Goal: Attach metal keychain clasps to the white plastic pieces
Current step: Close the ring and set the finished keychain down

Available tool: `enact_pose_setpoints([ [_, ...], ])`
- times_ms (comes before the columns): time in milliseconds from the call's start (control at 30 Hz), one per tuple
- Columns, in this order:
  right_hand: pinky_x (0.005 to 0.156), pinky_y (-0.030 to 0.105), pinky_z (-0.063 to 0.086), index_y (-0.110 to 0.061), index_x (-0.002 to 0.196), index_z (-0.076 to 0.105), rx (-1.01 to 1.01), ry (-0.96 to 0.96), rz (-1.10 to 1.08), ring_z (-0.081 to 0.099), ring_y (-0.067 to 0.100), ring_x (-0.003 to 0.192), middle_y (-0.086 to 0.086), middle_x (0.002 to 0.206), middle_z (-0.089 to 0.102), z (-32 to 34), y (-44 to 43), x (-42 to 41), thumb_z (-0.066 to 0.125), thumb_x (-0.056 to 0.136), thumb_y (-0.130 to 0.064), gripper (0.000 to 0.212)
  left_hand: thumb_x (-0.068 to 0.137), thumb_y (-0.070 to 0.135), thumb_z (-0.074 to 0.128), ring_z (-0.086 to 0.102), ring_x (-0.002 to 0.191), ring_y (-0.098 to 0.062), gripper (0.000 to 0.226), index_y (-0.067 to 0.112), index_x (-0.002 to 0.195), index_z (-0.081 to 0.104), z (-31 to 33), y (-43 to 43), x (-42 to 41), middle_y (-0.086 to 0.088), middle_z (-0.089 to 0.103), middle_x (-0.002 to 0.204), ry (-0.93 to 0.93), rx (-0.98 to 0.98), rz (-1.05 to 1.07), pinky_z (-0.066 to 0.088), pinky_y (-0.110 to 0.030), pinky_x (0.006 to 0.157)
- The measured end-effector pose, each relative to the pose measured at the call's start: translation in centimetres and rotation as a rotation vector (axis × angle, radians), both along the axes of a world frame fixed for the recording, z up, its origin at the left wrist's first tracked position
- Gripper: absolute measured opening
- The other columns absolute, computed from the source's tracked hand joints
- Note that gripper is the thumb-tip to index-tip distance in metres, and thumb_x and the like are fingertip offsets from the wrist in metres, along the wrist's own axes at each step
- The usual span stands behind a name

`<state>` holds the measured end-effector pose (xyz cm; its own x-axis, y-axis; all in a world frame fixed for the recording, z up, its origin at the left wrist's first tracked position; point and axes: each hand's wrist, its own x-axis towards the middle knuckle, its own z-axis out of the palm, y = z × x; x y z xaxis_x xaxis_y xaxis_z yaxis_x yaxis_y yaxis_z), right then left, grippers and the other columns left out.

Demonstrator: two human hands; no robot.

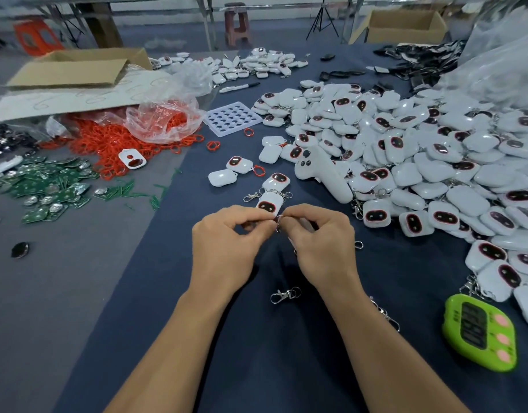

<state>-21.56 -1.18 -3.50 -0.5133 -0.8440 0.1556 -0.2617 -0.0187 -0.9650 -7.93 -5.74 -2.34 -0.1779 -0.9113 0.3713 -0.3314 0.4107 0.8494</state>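
My left hand [227,244] and right hand [321,242] both pinch one silver metal keychain clasp [278,219] (heading unclear). One red-rimmed white plastic piece [268,203] shows just beyond my fingertips, long axis pointing away.

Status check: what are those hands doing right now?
Left hand and right hand both pinching one metal clasp. White piece lying just beyond fingertips. Spare clasp loose on cloth; nothing in the way.

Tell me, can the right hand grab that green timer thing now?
Probably, but not straight away. The green timer lies uncovered on the cloth by the right forearm. But the right hand and left hand both pinch a metal clasp, so it must let go first.
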Motion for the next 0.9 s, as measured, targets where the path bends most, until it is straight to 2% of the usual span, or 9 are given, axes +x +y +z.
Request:
enact_pose_setpoints([
  [100, 0.065, 0.015, 0.048, -0.034, 0.075, 0.078, -0.010, -0.021, 0.016, 0.063, 0.002, 0.062, -0.015, 0.067, 0.072, 0.05, -0.10, 0.00, 0.075, 0.087, -0.007, 0.030, 0.077, 0.013, 0.083, 0.060, 0.063, 0.001, 0.029, 0.041, 0.079, 0.080, -0.16, -0.11, -0.23, 0.017, 0.073, 0.074, -0.004, 0.072, -0.030, 0.043, -0.006, 0.061],
  [233, 0.069, 0.013, 0.049, -0.029, 0.079, 0.081, 0.001, -0.026, 0.028, 0.069, 0.002, 0.071, -0.014, 0.073, 0.075, 0.02, 0.03, 0.00, 0.075, 0.088, -0.007, 0.025, 0.078, 0.012, 0.082, 0.050, 0.054, 0.000, 0.025, 0.037, 0.079, 0.082, -0.19, 0.03, 0.06, 0.006, 0.067, 0.062, 0.017, 0.140, -0.062, 0.041, -0.010, 0.055],
  [333, 0.067, 0.014, 0.048, -0.026, 0.082, 0.082, 0.027, 0.006, 0.049, 0.066, 0.004, 0.069, -0.010, 0.071, 0.074, -0.09, 0.10, 0.00, 0.075, 0.089, -0.010, 0.018, 0.078, 0.010, 0.079, 0.050, 0.053, -0.001, 0.025, 0.034, 0.077, 0.081, -0.09, 0.18, 0.33, 0.008, 0.065, 0.058, 0.002, 0.143, -0.065, 0.041, -0.010, 0.054],
  [500, 0.068, 0.026, 0.055, -0.027, 0.079, 0.081, 0.038, 0.021, 0.088, 0.069, 0.017, 0.072, -0.004, 0.072, 0.074, -0.02, 0.32, -0.28, 0.075, 0.090, -0.011, 0.020, 0.074, 0.007, 0.076, 0.049, 0.054, -0.002, 0.027, 0.033, 0.075, 0.080, 0.06, 0.39, 0.49, 0.010, 0.064, 0.058, -0.008, 0.150, -0.100, 0.042, -0.013, 0.053],
  [633, 0.073, 0.029, 0.057, -0.028, 0.077, 0.080, 0.054, 0.049, 0.126, 0.070, 0.019, 0.078, -0.004, 0.075, 0.076, 0.10, 0.40, -0.43, 0.075, 0.090, -0.011, 0.022, 0.069, 0.011, 0.075, 0.049, 0.053, -0.002, 0.024, 0.035, 0.071, 0.079, 0.02, 0.33, 0.51, 0.007, 0.065, 0.058, -0.011, 0.163, -0.102, 0.042, -0.013, 0.053],
  [767, 0.080, 0.028, 0.058, -0.032, 0.076, 0.078, 0.032, 0.044, 0.201, 0.072, 0.012, 0.080, -0.009, 0.078, 0.077, 0.31, 0.53, -0.49, 0.075, 0.091, -0.008, 0.029, 0.064, 0.016, 0.071, 0.047, 0.054, -0.005, 0.020, 0.036, 0.066, 0.077, -0.09, 0.14, 0.67, 0.002, 0.062, 0.058, 0.002, 0.189, -0.107, 0.042, -0.016, 0.054],
  [833, 0.076, 0.029, 0.057, -0.030, 0.077, 0.077, 0.009, 0.071, 0.180, 0.069, 0.014, 0.076, -0.005, 0.075, 0.075, 0.22, 0.52, -0.32, 0.075, 0.090, -0.011, 0.024, 0.064, 0.018, 0.068, 0.043, 0.053, -0.005, 0.019, 0.033, 0.067, 0.078, -0.16, 0.25, 0.64, 0.001, 0.056, 0.054, -0.008, 0.193, -0.088, 0.039, -0.017, 0.052],
  [900, 0.065, 0.022, 0.052, -0.031, 0.089, 0.077, -0.033, 0.073, 0.065, 0.061, 0.010, 0.065, -0.008, 0.069, 0.069, 0.22, 0.40, -0.39, 0.073, 0.089, -0.021, 0.011, 0.063, 0.020, 0.066, 0.039, 0.052, -0.005, 0.017, 0.030, 0.068, 0.079, -0.10, 0.27, 0.71, 0.009, 0.049, 0.050, 0.027, 0.205, -0.027, 0.035, -0.016, 0.050],
])
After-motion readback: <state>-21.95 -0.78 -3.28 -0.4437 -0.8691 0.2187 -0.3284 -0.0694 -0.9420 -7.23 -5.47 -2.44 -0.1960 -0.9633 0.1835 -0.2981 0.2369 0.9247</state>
